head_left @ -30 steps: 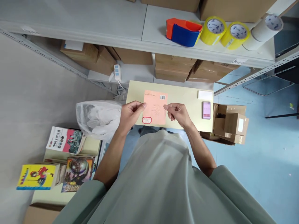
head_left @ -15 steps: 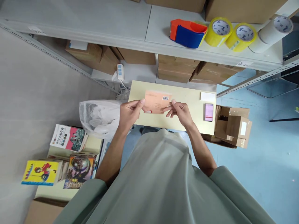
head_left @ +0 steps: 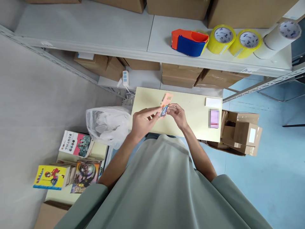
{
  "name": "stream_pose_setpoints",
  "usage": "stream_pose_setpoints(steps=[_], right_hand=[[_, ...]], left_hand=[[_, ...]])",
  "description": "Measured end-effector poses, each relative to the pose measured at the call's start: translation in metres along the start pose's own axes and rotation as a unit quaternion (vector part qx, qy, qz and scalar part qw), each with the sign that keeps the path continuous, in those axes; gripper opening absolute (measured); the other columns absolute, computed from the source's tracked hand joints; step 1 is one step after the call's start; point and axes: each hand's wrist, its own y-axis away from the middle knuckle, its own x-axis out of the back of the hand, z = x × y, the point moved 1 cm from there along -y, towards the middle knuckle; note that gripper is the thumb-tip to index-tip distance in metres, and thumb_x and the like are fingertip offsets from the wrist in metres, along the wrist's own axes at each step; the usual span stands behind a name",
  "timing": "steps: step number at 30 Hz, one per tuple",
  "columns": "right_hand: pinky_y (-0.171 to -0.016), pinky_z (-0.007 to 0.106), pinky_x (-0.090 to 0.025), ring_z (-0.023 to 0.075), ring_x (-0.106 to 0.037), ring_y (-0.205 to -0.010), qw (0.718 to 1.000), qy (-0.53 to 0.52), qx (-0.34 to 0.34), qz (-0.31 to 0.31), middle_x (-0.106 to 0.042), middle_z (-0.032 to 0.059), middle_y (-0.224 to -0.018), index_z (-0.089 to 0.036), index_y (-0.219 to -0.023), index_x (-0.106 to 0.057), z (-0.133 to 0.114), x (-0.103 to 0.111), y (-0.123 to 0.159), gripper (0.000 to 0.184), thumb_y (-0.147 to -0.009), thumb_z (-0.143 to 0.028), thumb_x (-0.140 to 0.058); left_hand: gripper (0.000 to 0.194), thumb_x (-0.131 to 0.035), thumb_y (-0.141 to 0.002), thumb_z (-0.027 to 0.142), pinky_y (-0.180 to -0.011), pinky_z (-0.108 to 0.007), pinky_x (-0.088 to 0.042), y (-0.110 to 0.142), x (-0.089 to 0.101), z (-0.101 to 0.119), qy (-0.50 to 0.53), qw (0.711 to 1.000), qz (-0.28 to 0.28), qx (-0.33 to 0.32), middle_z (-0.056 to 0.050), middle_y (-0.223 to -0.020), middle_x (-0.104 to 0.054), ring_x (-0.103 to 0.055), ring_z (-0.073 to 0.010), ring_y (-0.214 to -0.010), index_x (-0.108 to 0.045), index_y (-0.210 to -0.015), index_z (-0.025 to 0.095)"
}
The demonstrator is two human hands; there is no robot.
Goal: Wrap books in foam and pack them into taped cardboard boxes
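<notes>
Booklet (head_left: 166, 103) between left and right fingers (head_left: 175, 107)

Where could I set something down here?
On the pale tabletop, between the right hand and the white item and blurred purple item, and beyond the left hand. The upper shelf is also bare left of the tape dispenser, before the boxes. Its right end, with tape rolls, is crowded.
</notes>
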Motion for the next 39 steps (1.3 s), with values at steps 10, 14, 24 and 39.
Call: stream_pose_setpoints(steps=[10, 14, 24, 39], right_hand=[[-0.098, 0.051, -0.068, 0.0311, -0.082, -0.102, 0.999, -0.013, -0.051, 0.013, -0.088, 0.0103, -0.111, -0.024, -0.107, -0.078, 0.011, 0.006, -0.009, 0.056, -0.073, -0.064, -0.098], [-0.106, 0.049, -0.065, 0.0265, -0.081, -0.098, 0.993, -0.022, -0.111, 0.02, -0.088, 0.0066, -0.103, -0.025, -0.11, -0.078, 0.041, 0.011, -0.01, 0.058, -0.07, -0.062, -0.099], [-0.092, 0.045, -0.067, 0.0235, -0.078, -0.086, 0.962, 0.086, -0.225, 0.127, -0.08, 0.0029, -0.079, -0.022, -0.085, -0.071, 0.121, -0.027, -0.004, 0.053, -0.056, -0.057, -0.099], [-0.108, 0.047, -0.062, 0.0274, -0.077, -0.118, 0.964, 0.197, -0.137, 0.113, -0.083, 0.0136, -0.119, -0.02, -0.109, -0.076, 0.107, -0.113, -0.052, 0.06, -0.066, -0.058, -0.094]], left_hand=[[0.038, -0.064, -0.109, 0.021, -0.072, -0.027, -0.059, 0.005, -0.037, 0.014, -0.146, 0.984, -0.06, -0.084, -0.001, -0.096, -0.087, -0.076, -0.0164, -0.076, -0.082, -0.14, 0.034], [0.037, -0.067, -0.109, 0.029, -0.075, -0.025, -0.059, 0.011, -0.039, -0.031, -0.114, 0.988, -0.088, 0.061, -0.001, -0.094, -0.085, -0.075, -0.0158, -0.076, -0.081, -0.142, 0.036], [0.044, -0.067, -0.098, 0.012, -0.092, -0.033, -0.062, 0.051, -0.033, -0.174, -0.079, 0.947, -0.125, 0.285, -0.011, -0.121, -0.079, -0.077, -0.021, -0.086, -0.081, -0.139, 0.023], [0.043, -0.062, -0.103, 0.018, -0.11, -0.043, -0.06, 0.073, 0.108, -0.275, -0.063, 0.97, -0.02, 0.233, -0.017, -0.148, -0.07, -0.071, -0.0303, -0.125, -0.069, -0.145, 0.018]])
